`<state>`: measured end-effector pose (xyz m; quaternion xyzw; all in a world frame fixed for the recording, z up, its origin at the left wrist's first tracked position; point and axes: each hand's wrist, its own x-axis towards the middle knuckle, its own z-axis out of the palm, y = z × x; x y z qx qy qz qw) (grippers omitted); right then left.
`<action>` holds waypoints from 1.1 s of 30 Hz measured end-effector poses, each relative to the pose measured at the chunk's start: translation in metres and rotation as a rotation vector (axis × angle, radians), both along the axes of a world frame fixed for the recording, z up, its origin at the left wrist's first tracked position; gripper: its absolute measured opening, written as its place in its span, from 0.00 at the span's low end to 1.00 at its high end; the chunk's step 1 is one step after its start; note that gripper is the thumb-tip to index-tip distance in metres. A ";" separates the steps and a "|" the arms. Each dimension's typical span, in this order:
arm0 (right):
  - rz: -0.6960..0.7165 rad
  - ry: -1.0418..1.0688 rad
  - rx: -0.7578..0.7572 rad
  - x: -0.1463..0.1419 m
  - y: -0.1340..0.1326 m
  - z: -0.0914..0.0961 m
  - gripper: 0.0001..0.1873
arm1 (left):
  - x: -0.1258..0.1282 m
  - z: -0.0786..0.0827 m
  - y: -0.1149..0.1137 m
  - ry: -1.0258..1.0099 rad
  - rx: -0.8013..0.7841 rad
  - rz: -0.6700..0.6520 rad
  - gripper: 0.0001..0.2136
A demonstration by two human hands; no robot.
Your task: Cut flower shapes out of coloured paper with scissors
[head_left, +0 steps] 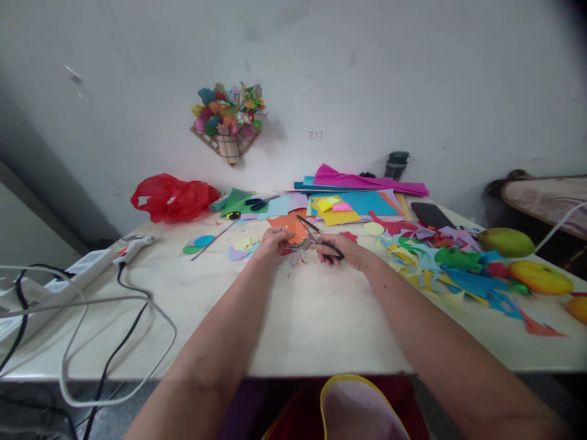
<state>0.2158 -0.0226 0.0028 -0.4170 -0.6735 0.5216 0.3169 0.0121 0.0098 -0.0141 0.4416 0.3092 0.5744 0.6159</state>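
Note:
My left hand (274,240) pinches a piece of orange paper (299,228) above the middle of the table. In my right hand (345,249) is a pair of scissors (313,228), fingers wrapped through the black handles. The blades are spread apart and reach toward the orange paper; whether they touch it I cannot tell. Small paper scraps (300,260) lie on the table beneath both hands. A red paper flower (349,236) rests just behind my right hand, and a pale yellow paper circle (373,229) is to its right.
Cut paper scraps (413,260) and mangoes (541,277) cover the right side, near a phone (431,215). Coloured sheets (367,205) and a second pair of scissors (260,202) lie at the back. Left are a red plastic bag (172,197), a power strip (89,263) and loose cables (123,299).

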 end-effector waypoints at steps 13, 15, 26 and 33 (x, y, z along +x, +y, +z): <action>0.010 0.007 -0.004 0.001 0.003 -0.003 0.14 | 0.000 -0.001 -0.001 -0.002 -0.006 -0.010 0.10; 0.002 0.007 -0.007 0.001 0.003 -0.003 0.13 | 0.000 0.000 -0.001 0.001 -0.009 -0.012 0.09; -0.022 0.025 -0.042 0.000 0.002 -0.002 0.11 | -0.002 -0.002 0.002 0.016 0.009 -0.024 0.07; -0.009 0.096 -0.071 -0.002 -0.003 0.004 0.10 | -0.004 -0.005 0.005 0.025 0.025 -0.033 0.06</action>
